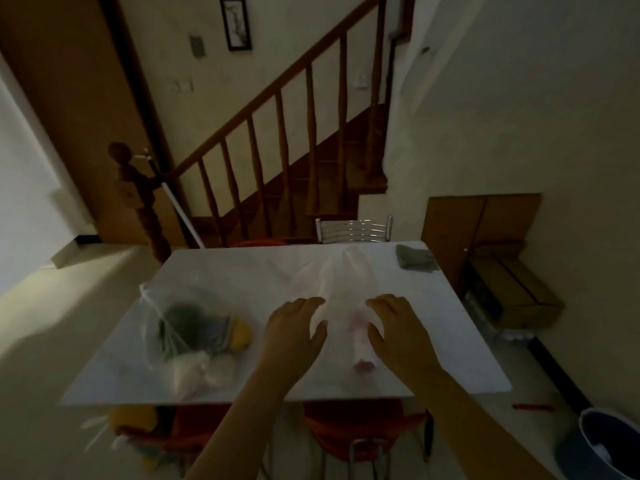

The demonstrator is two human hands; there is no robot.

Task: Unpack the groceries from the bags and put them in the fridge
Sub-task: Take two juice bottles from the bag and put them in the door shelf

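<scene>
A thin see-through plastic bag point(341, 282) lies flat on the white table point(242, 271), its neck pointing away from me. Inside it, between my hands, is a pale pink-and-white item point(362, 344), blurred. My left hand point(296, 332) rests on the bag's left side and my right hand point(394, 327) on its right side, fingers spread and pressing the plastic. A second clear bag point(187, 327) sits at the table's left with green, blue-grey, yellow and white groceries inside. No fridge is in view.
A grey cloth point(414, 258) lies at the table's far right corner. A metal chair back point(353, 230) stands behind the table, red chairs point(353, 431) under its near edge. Cardboard boxes point(512, 289) and a blue bin point(609, 445) are on the right; a wooden staircase point(277, 140) rises behind.
</scene>
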